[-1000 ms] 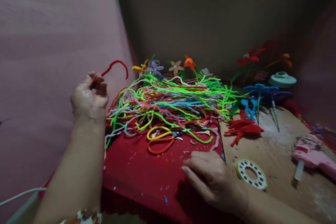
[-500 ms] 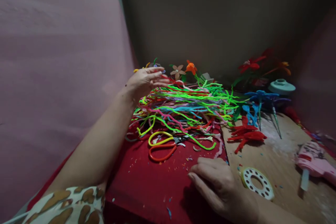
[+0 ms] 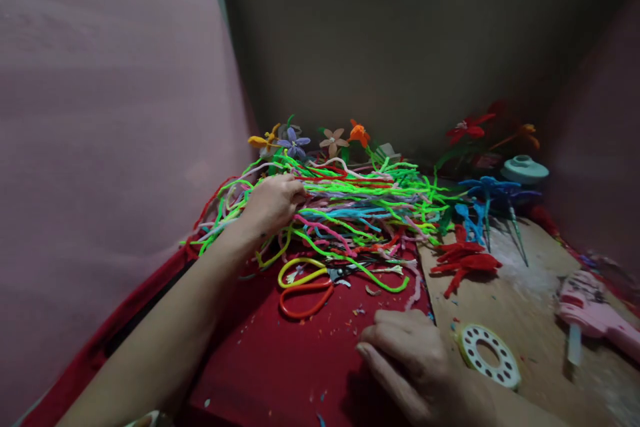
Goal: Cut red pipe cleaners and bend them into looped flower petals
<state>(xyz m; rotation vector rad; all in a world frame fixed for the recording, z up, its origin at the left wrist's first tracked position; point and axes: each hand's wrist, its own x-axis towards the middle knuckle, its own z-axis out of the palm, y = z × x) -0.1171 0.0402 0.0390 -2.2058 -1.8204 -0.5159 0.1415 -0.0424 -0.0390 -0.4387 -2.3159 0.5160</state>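
Note:
My left hand (image 3: 276, 201) rests in the heap of fuzzy pipe cleaners (image 3: 350, 195), its fingers curled together at the near left part of the pile. What lies between those fingertips is hidden. The pipe cleaners are green, pink, blue, red and yellow. My right hand (image 3: 407, 357) lies on the red cloth (image 3: 260, 373) with its fingers folded in; whether anything is inside it does not show. Between the hands, scissors (image 3: 310, 287) with one yellow and one orange handle lie in front of the heap.
Behind the heap stand pipe-cleaner flowers (image 3: 294, 142). On a board at right lie a red pipe-cleaner piece (image 3: 467, 263), a tape roll (image 3: 489, 355) and a pink glue gun (image 3: 587, 307). A pale blue-green lid-like object (image 3: 525, 169) sits farther back. A wall (image 3: 110, 147) borders the left.
My left hand has come down from above the flowers onto the pipe cleaners, and its spread fingers have closed. My right hand stays in place. The view has shifted slightly.

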